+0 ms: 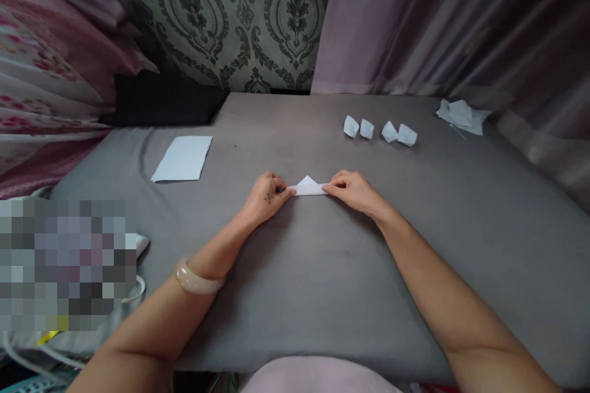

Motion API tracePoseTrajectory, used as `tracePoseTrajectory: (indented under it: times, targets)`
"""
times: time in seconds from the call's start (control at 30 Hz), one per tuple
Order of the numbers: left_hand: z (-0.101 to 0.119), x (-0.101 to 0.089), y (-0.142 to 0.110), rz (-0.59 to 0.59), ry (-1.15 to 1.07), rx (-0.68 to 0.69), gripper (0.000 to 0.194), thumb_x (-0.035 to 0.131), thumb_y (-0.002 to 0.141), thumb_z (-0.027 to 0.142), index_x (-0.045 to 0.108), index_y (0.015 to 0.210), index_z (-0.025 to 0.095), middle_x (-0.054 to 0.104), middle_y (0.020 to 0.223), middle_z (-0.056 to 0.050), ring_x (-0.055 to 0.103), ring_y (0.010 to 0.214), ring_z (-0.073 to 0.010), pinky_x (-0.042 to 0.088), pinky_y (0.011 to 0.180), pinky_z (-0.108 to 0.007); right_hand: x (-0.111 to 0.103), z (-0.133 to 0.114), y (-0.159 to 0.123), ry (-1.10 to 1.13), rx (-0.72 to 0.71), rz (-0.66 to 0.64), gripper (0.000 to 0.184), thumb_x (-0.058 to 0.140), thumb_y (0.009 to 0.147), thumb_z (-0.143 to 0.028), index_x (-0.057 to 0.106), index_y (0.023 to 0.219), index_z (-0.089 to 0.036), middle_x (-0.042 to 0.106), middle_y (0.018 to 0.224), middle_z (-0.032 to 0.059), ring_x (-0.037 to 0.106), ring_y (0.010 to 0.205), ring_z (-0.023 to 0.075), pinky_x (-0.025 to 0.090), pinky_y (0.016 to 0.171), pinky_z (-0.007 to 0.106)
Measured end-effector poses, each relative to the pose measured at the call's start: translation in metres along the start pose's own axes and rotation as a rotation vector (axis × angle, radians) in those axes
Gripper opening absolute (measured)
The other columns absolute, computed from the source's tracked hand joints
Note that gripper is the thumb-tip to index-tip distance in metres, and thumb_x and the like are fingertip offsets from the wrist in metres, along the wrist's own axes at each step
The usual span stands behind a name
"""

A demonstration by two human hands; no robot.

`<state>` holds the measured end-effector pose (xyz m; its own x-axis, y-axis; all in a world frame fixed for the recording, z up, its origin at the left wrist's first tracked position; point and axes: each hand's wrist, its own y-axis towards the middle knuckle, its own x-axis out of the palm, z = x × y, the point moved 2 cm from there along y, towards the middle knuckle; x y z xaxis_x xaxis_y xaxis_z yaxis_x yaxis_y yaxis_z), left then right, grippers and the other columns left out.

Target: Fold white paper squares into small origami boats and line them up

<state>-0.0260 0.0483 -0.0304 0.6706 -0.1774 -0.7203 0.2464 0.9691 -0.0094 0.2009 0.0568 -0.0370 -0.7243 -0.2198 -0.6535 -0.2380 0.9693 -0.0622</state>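
Currently, left hand (268,196) and right hand (353,190) pinch opposite ends of folded paper (310,188), peak pointing away; four paper shapes (389,132) beyond.

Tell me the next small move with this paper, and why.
I'd probably run the right grip inward along the paper to press its folded band flat, the left grip anchoring: both pinch the band's ends, with a triangular peak beyond it.

The left arm (207,258) and right arm (428,276) reach forward, slanting inward. The left hand (268,196) and right hand (356,191) face each other, apart, thumbs (289,193) pinching toward curled fingers (340,177).
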Motion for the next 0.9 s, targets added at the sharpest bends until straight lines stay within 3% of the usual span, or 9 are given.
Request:
tracePoseTrajectory:
  times: [0.27,0.9]
  targets:
    - [-0.0015,-0.0018,0.0016,0.002,0.003,-0.001,0.022,0.059,0.08,0.033,0.065,0.071,0.015,0.058,0.085,-0.006,0.054,0.077,-0.0173,0.044,0.07,-0.031,-0.0002,0.0038,0.0032,-0.057,-0.015,0.033,0.028,0.061,0.077,-0.037,0.063,0.057,-0.018,0.059,0.084,0.0033,0.052,0.066,0.0126,0.04,0.063,0.027]
    - [-0.0032,-0.0012,0.0036,-0.005,-0.003,-0.023,0.019,0.06,0.08,0.029,0.062,0.068,0.014,0.057,0.088,-0.007,0.054,0.081,-0.017,0.044,0.076,-0.033,0.0047,0.0052,0.0015,-0.07,-0.062,0.083,0.023,0.063,0.076,-0.032,0.061,0.058,-0.018,0.057,0.083,0.0024,0.049,0.065,0.0116,0.04,0.066,0.028]
